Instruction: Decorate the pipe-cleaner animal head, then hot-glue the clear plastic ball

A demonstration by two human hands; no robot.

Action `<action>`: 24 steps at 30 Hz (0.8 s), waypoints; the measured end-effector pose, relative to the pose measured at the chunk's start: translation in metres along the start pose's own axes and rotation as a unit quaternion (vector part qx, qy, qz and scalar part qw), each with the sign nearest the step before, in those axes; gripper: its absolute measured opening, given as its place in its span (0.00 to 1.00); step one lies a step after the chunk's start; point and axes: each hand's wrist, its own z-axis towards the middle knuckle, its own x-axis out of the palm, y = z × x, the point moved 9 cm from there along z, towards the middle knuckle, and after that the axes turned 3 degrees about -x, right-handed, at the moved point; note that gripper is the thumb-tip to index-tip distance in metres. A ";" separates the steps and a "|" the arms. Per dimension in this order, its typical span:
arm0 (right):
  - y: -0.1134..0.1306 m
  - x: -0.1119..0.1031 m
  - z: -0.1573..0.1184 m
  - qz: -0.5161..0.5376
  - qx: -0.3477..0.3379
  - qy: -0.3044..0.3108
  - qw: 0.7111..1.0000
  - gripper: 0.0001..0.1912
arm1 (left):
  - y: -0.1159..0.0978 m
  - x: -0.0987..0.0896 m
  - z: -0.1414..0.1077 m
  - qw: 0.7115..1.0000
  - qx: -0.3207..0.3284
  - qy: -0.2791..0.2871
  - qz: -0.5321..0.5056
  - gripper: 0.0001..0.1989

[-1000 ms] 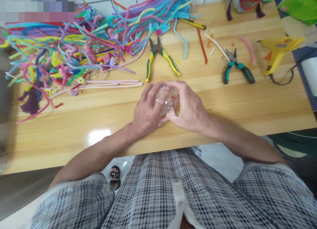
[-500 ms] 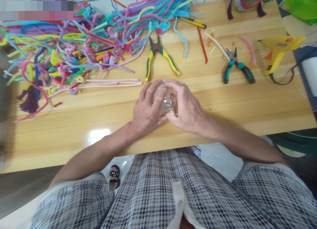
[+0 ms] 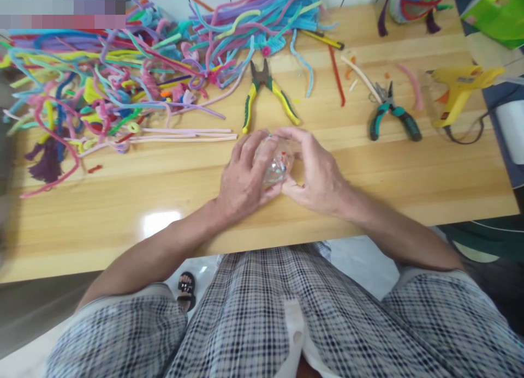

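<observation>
At the near side of the wooden table (image 3: 442, 176), the left hand (image 3: 241, 179) and right hand (image 3: 321, 173) grasp a clear rounded object (image 3: 279, 168) between them, fingers curved around opposite sides. Beyond lie yellow-green pliers (image 3: 261, 78), handles nearest; farther back, piled fuzzy stems (image 3: 262, 12).

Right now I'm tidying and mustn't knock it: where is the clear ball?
In the head view, the clear ball is near the middle, between the left hand and the right hand, just below the yellow-and-green pliers.
</observation>
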 end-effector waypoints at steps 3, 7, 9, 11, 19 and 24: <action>-0.004 -0.009 0.004 0.017 0.022 0.002 1.000 0.36 | -0.006 -0.001 0.000 1.000 0.022 -0.008 0.017 0.35; -0.005 -0.013 0.006 0.010 0.030 -0.002 1.000 0.34 | -0.005 0.003 -0.001 1.000 0.012 0.006 0.019 0.36; -0.006 -0.013 0.005 0.008 0.037 -0.002 0.999 0.34 | -0.006 0.005 -0.001 1.000 0.011 0.015 0.009 0.37; -0.008 -0.012 0.005 0.014 0.049 0.004 0.999 0.35 | -0.007 0.006 -0.002 1.000 0.017 0.021 0.003 0.37; -0.009 -0.006 0.004 0.028 0.084 0.019 0.996 0.35 | -0.013 0.008 -0.002 0.998 0.047 0.021 0.019 0.36; -0.006 -0.003 0.001 -0.004 0.096 0.008 0.995 0.34 | -0.011 0.012 -0.004 0.999 0.035 0.025 0.021 0.37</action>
